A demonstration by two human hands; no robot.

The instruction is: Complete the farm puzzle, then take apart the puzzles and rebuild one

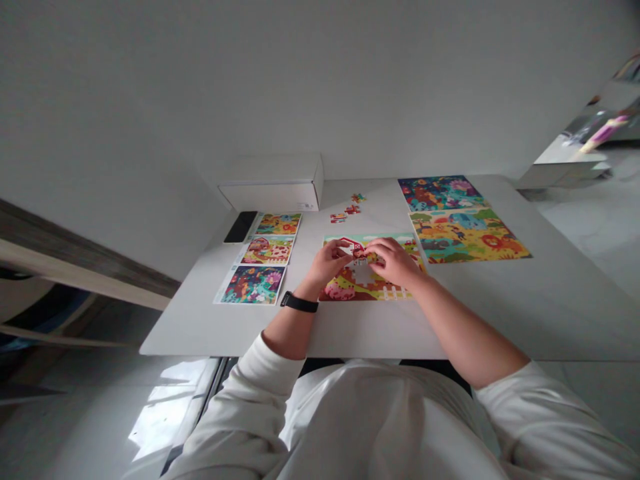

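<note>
"So, where is the red puzzle piece (359, 251)?"

"Between the left hand (327, 263) and the right hand (396, 263), over the partly built puzzle (350, 295). Both sets of fingers look pinched on its opposite edges. I can't tell whether it's lifted clear."

"How should it handle?"

"Light and stiff, I'd judge, like thin board: not very slippery, though its tabs could bend or fray. Its 2 opposite edges suit a fingertip pinch; squeezing the knobs seems riskier."

"What's around the hands?"

"A pale, jigsaw-edged gap (361, 274) sits just nearer the wearer than the fingertips. Beyond them lie at least 3 loose pieces (353, 209)."

"Any containers?"

"Just 1 I can make out: a white box (270, 196), well beyond the left hand and off to its left. It looks closed, so whatever it holds is hidden."
</note>
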